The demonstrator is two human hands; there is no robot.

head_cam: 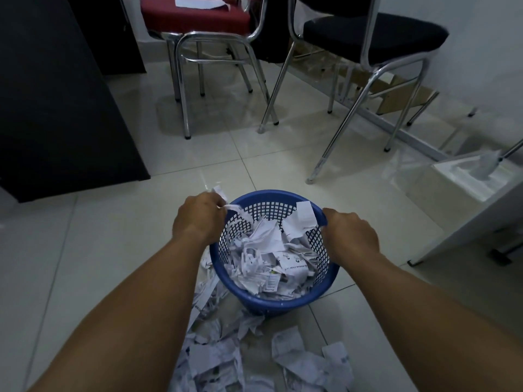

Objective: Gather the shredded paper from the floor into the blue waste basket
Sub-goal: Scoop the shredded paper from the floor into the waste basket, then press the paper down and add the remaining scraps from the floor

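Both hands hold the blue basket [271, 194] by its rim. The left hand [198, 219] has its grip curled over the left edge, with a paper strip [240, 212] caught under it, and the right hand [351, 236] is curled over the right edge. The basket stands on the floor [99, 250], partly filled. Loose shredded paper [215, 360] lies just on its near side. It would work best to tip the rim low against that pile, then free one hand to sweep the scraps in.

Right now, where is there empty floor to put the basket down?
Bare tile: left of the blue mesh basket toward the black cabinet, and beyond it before the chrome chair legs. Shredded white paper crowds the near side.
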